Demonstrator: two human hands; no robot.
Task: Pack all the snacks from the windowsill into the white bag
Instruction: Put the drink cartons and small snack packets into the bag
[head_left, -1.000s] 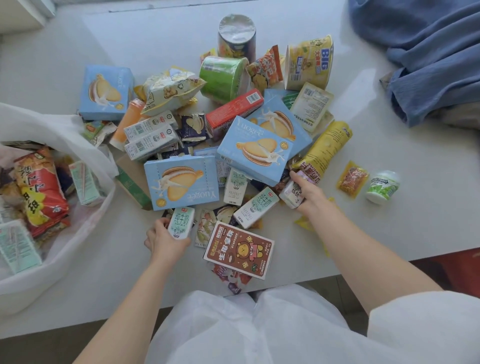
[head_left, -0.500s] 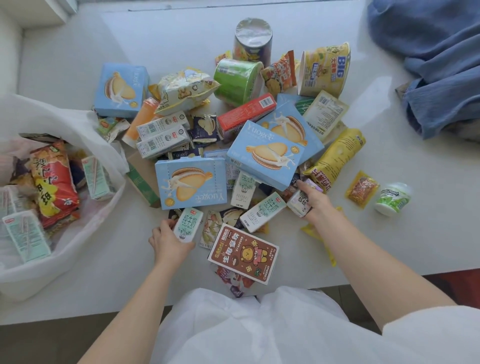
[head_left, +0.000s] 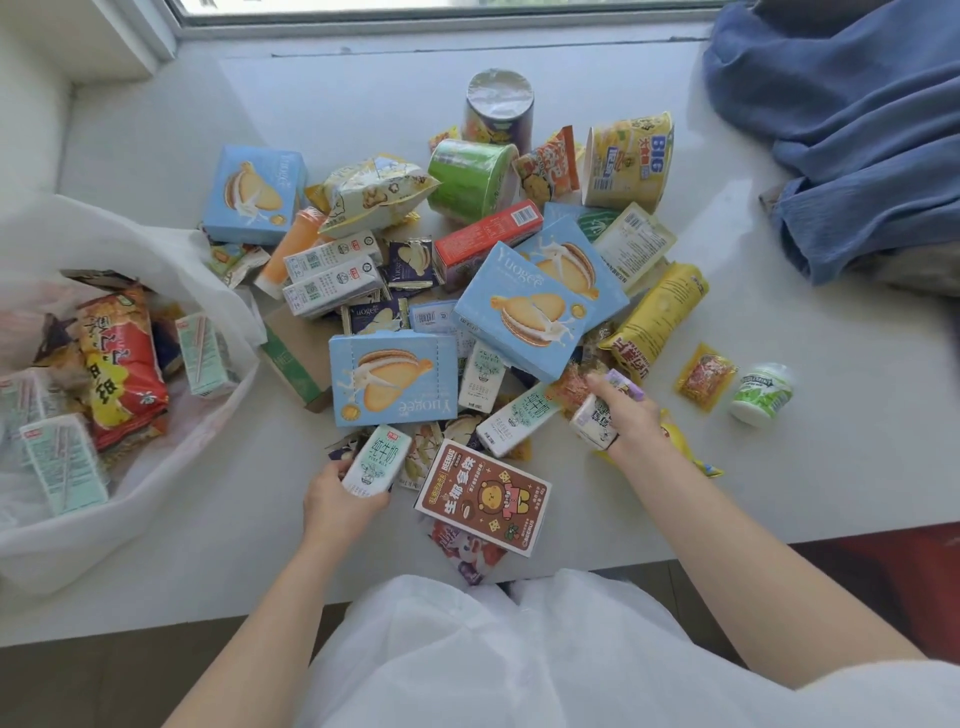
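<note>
On the windowsill (head_left: 779, 457), near the white bag (head_left: 171, 260) at the left, the left hand (head_left: 337, 499) grips one small milk carton (head_left: 376, 460) and the right hand (head_left: 623, 415) grips another (head_left: 592, 418); such cartons look light and stiff, best held around the middle.

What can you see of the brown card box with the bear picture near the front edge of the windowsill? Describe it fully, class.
The brown box is a flat cardboard rectangle with a white border, printed with a yellow cartoon bear, white characters and small biscuit motifs. It looks closed and undamaged. It lies face up, turned at an angle, at the near edge of the snack pile, between the two hands without either touching it. It overlaps a purple and red wrapper beneath its near side.
</note>
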